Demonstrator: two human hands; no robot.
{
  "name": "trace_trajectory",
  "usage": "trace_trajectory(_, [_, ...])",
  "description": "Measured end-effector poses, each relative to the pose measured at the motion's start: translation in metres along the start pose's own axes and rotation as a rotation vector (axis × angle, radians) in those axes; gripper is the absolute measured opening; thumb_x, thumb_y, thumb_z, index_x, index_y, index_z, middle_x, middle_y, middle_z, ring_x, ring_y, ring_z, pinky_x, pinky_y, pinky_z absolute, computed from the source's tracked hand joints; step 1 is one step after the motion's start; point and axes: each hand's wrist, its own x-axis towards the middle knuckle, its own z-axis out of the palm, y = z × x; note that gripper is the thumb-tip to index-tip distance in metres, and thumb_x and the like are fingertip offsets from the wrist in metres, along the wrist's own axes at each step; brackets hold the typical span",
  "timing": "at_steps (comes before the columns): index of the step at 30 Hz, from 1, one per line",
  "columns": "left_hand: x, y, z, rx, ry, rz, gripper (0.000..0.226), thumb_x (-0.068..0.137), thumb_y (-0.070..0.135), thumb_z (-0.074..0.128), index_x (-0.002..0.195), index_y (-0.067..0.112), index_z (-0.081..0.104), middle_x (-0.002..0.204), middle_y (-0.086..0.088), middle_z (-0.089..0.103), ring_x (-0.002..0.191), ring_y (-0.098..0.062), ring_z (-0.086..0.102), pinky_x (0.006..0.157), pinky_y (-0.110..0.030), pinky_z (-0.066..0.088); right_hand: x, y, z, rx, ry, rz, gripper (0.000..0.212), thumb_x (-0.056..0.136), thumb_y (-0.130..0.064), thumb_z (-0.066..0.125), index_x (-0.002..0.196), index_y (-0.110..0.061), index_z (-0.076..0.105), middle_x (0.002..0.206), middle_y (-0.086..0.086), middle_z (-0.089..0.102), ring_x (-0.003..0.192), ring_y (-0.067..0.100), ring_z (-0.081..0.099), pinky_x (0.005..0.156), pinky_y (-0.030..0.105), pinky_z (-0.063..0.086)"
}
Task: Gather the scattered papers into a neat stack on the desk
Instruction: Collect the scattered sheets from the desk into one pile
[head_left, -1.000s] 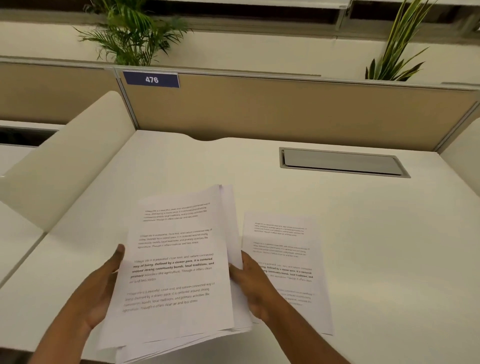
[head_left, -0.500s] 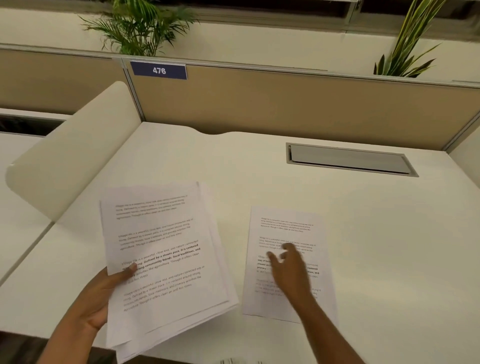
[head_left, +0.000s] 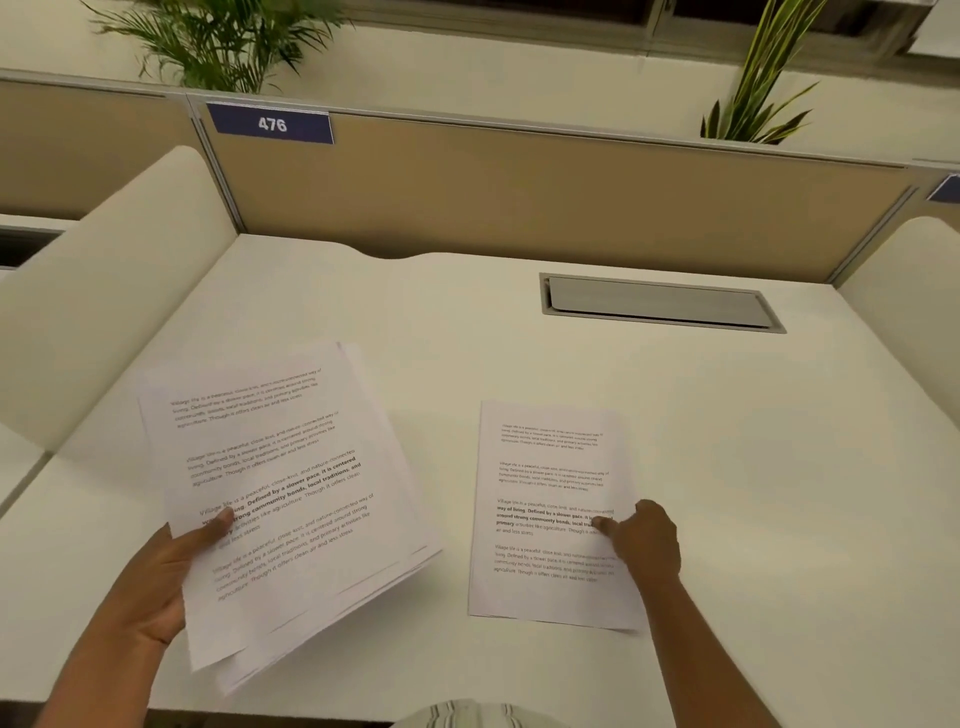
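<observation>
Your left hand (head_left: 166, 582) stays clamped on the fanned bundle of white printed papers (head_left: 280, 499), while your right hand (head_left: 641, 540) has let go and now presses fingertips, uncurled, on the lone printed sheet (head_left: 550, 467) lying flat on the white desk (head_left: 519, 353). Judging by that, this sheet joins the bundle next; beyond it nothing else looks loose.

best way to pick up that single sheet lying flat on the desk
Take the single sheet by its right edge, from the right, where the right hand already rests. It lies flat on the desk, so slide or curl that edge up for a grip.
</observation>
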Motion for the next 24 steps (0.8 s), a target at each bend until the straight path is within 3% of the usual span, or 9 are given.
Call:
trace_trajectory(7, [0.004, 0.003, 0.005, 0.005, -0.007, 0.014, 0.031, 0.095, 0.003, 0.047, 0.113, 0.018, 0.067, 0.101, -0.006, 0.078, 0.085, -0.025, 0.075, 0.069, -0.045, 0.061, -0.004, 0.008, 0.004, 0.030, 0.112, -0.062, 0.044, 0.087, -0.026, 0.068, 0.122, -0.001, 0.058, 0.124, 0.018, 0.064, 0.113, 0.039, 0.058, 0.086, 0.042, 0.048])
trace_trajectory(14, [0.008, 0.005, 0.005, 0.013, -0.016, 0.008, 0.032, 0.096, 0.002, 0.046, 0.109, 0.020, 0.068, 0.097, -0.005, 0.078, 0.082, -0.023, 0.076, 0.066, -0.044, 0.062, 0.003, 0.018, -0.001, 0.173, 0.167, -0.153, 0.021, 0.091, -0.016, 0.061, 0.098, 0.003, 0.067, 0.104, 0.020, 0.070, 0.093, 0.037, 0.063, 0.077, 0.036, 0.048])
trace_trajectory(18, [0.010, 0.004, 0.009, 0.025, -0.020, 0.006, 0.031, 0.096, 0.001, 0.046, 0.112, 0.020, 0.066, 0.098, -0.005, 0.078, 0.082, -0.023, 0.076, 0.066, -0.043, 0.062, 0.001, 0.012, -0.022, 0.382, 0.126, -0.212, 0.015, 0.090, -0.014, 0.061, 0.077, -0.012, 0.066, 0.082, 0.009, 0.070, 0.076, 0.030, 0.062, 0.065, 0.030, 0.043])
trace_trajectory(21, [0.014, 0.004, 0.014, 0.026, -0.035, 0.010, 0.034, 0.096, 0.000, 0.045, 0.120, 0.017, 0.062, 0.109, -0.007, 0.074, 0.086, -0.024, 0.075, 0.071, -0.045, 0.061, -0.002, 0.006, -0.045, 0.541, 0.112, -0.257, 0.006, 0.088, -0.011, 0.065, 0.086, -0.011, 0.071, 0.080, 0.010, 0.070, 0.069, 0.024, 0.061, 0.063, 0.026, 0.044])
trace_trajectory(24, [0.020, 0.003, 0.017, 0.021, -0.044, 0.010, 0.039, 0.095, -0.001, 0.046, 0.129, 0.014, 0.057, 0.112, -0.009, 0.073, 0.088, -0.026, 0.075, 0.073, -0.047, 0.060, -0.005, 0.001, -0.070, 0.676, 0.089, -0.279, 0.011, 0.086, -0.009, 0.068, 0.095, -0.007, 0.072, 0.080, 0.009, 0.070, 0.069, 0.023, 0.061, 0.070, 0.029, 0.047])
